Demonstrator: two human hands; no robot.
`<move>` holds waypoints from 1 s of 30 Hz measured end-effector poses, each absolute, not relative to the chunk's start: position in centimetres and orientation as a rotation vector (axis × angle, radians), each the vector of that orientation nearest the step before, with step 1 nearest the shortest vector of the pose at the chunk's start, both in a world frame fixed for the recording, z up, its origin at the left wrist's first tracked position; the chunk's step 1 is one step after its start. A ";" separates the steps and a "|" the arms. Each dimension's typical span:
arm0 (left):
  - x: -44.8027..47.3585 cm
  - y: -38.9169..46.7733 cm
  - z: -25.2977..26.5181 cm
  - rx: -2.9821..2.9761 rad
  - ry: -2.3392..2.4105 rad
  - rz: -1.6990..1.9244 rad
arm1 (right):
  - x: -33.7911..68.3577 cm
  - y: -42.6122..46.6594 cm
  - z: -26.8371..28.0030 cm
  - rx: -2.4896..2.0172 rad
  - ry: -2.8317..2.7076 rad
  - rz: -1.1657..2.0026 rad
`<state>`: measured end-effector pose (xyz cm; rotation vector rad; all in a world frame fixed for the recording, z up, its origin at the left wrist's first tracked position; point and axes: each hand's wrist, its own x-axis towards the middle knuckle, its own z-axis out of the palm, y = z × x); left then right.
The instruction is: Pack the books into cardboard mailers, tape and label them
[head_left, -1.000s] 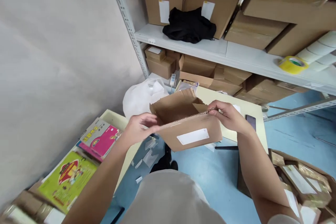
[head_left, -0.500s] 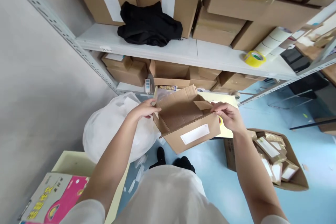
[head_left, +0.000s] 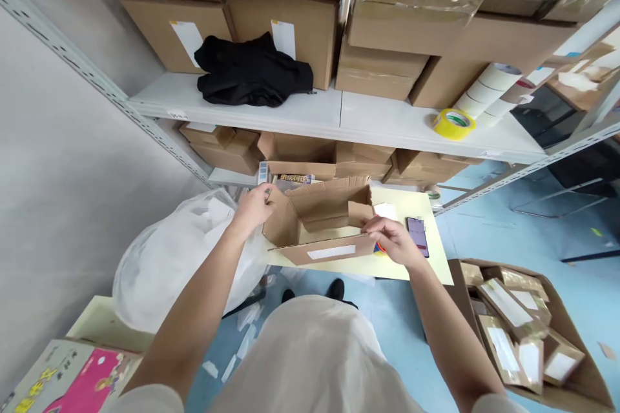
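Note:
An open cardboard box (head_left: 290, 253) with a white label on its near side is held over a pale yellow table (head_left: 438, 264). Pale yellow shows through between its walls. My left hand (head_left: 256, 208) is closed on the upper left edge of the box. At the right end, my right hand (head_left: 391, 240) pinches the wall beside a small inner flap (head_left: 360, 213). A roll of tape, mostly hidden, lies behind the right fingers. A phone (head_left: 417, 237) lies on the table just right of that hand.
A metal shelf (head_left: 387, 119) with cartons, black cloth (head_left: 254, 71) and a yellow tape roll (head_left: 454, 124) stands ahead. A white plastic bag (head_left: 169, 258) bulges at left. On the right floor, a large carton (head_left: 581, 335) holds several small labelled boxes. Paper scraps litter the floor.
The box has been tilted upright and lowered to the table, with both hands still on it. More of the table and the phone now show. The view has shifted.

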<state>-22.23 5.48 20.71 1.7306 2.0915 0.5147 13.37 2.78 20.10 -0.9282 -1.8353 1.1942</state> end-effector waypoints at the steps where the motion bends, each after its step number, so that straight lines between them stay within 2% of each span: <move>1: -21.6 5.3 20.9 1.738 2.152 0.515 | 13.8 2.8 19.2 -0.921 -1.817 1.234; 9: -16.1 4.7 20.0 1.777 2.377 0.309 | 16.3 1.9 13.9 -0.904 -1.860 1.367; 17: -14.7 5.2 17.6 1.744 2.456 0.215 | 16.9 2.2 12.6 -1.004 -2.091 1.177; 30: -16.3 2.6 14.6 1.936 2.147 0.525 | 14.8 4.9 13.2 -1.149 -2.316 1.128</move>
